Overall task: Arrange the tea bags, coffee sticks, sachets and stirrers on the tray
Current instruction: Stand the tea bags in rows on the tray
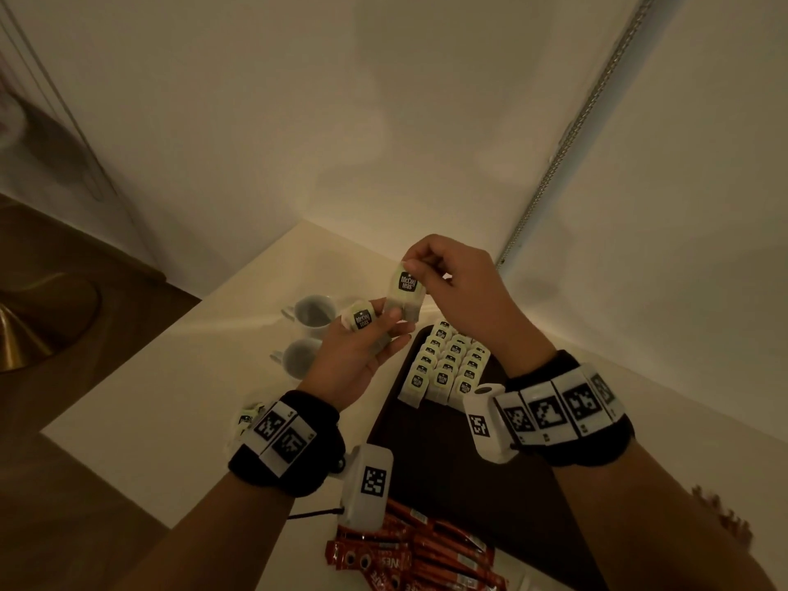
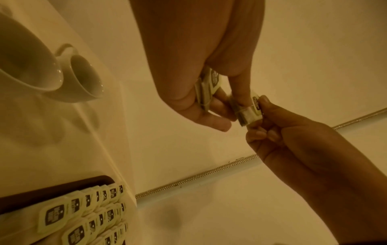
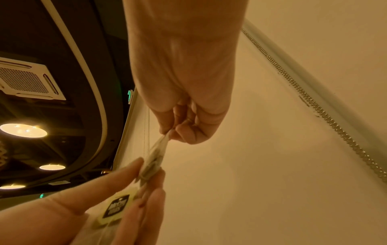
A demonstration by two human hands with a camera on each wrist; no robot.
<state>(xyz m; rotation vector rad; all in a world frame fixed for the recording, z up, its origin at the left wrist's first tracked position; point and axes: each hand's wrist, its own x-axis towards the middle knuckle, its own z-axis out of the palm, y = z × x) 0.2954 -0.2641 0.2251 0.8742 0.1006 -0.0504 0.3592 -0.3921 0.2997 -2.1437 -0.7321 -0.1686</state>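
Tea bags (image 1: 445, 366) stand in three rows at the far end of the tray (image 1: 430, 454); coffee sticks (image 1: 409, 552) lie on the bench near it, not yet arranged; sachets and stirrers cannot be identified. The right hand (image 1: 458, 287) pinches one tea bag (image 1: 405, 294) by its top above the tray's far end; the left hand (image 1: 362, 351) grips a second tea bag (image 1: 360, 319) beside it.

— What sort of place is this?

— A hotel or café hospitality corner, I'd say. On the white table (image 1: 128, 403) a dark tray (image 1: 447, 454) carries rows of tea bags (image 1: 447, 364), with red coffee sticks (image 1: 409, 552) at six o'clock and two white cups (image 1: 313, 311) at eleven.

— Anything overhead?

— A ceiling cassette air-conditioner (image 3: 27, 79) and round recessed lights (image 3: 23, 130) (commercial fittings, not a home's). Wood floor (image 1: 64, 232) at nine o'clock.
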